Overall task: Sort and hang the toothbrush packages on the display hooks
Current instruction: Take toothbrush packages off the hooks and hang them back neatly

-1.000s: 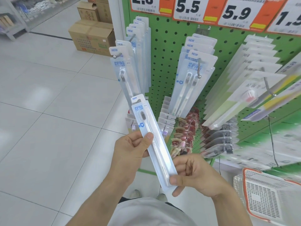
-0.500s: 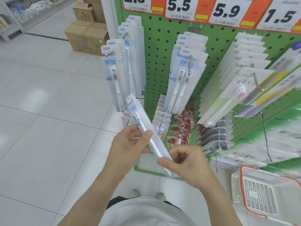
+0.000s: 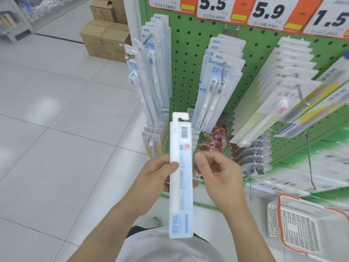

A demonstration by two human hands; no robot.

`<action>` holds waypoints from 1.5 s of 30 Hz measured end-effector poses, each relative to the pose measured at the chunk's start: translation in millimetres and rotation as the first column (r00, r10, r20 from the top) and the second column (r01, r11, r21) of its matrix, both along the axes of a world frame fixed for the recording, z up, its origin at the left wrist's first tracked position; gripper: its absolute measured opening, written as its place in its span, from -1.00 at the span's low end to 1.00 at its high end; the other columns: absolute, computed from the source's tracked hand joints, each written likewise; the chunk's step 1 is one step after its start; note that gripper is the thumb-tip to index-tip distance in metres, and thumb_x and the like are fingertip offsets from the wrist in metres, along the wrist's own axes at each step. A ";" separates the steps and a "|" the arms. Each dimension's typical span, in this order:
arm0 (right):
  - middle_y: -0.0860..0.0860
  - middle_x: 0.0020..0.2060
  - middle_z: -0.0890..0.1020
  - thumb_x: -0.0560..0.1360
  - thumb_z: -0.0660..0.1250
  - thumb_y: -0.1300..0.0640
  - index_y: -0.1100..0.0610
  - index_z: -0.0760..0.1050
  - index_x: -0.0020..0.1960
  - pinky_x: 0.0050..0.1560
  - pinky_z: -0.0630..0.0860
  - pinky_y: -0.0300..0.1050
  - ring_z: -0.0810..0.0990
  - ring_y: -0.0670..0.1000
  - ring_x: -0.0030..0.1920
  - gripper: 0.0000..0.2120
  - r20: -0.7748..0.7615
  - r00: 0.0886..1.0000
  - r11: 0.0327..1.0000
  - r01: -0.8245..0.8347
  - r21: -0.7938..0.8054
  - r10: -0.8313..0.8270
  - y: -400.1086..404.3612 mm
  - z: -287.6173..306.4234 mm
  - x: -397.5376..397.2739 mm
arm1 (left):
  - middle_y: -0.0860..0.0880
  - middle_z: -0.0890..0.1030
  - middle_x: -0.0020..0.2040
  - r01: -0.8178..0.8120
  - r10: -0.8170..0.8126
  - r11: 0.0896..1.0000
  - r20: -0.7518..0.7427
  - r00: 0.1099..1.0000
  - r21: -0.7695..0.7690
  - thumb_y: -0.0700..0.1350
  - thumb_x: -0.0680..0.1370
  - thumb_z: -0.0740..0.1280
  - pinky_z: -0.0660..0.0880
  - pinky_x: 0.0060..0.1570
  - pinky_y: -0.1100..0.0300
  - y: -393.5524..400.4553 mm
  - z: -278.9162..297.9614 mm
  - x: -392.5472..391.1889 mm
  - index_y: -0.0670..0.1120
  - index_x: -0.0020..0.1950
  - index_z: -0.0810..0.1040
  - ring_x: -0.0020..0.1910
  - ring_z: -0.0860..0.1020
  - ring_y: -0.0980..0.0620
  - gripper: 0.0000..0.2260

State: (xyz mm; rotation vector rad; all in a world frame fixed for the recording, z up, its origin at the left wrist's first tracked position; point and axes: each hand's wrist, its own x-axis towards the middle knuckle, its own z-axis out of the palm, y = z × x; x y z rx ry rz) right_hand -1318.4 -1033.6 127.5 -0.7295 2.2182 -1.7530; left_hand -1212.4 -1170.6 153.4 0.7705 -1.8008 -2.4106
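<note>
Flipped since a second ago, the long clear-plastic toothbrush package (image 3: 181,173) now stands upright, barcode side toward the camera. Left hand (image 3: 157,173) pinches its middle, thumb across the front; right hand (image 3: 219,173) has let go, fingers loosely curled beside it. To hang well, turn the printed face outward and line the top slot with the metal display hook (image 3: 131,57) carrying matching single packs.

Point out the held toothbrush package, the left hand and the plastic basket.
toothbrush package (image 3: 181,186): head view, middle of its printed back.
left hand (image 3: 157,173): head view, back of the hand.
plastic basket (image 3: 309,204): head view, its orange rim.
</note>
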 end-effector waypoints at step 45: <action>0.11 -0.22 0.74 0.55 0.42 0.24 0.25 0.58 -0.04 -0.36 0.66 -0.08 0.73 0.10 -0.25 -0.93 0.350 0.910 0.940 0.295 -0.169 -0.223 -9.6 2.2 -24.3 | -0.21 0.73 -0.08 0.140 -0.119 0.983 0.169 0.978 -0.118 -0.13 0.54 0.40 0.64 -0.22 0.08 -47.3 -26.6 25.0 -0.25 0.04 0.68 -0.13 0.72 -0.22 -0.80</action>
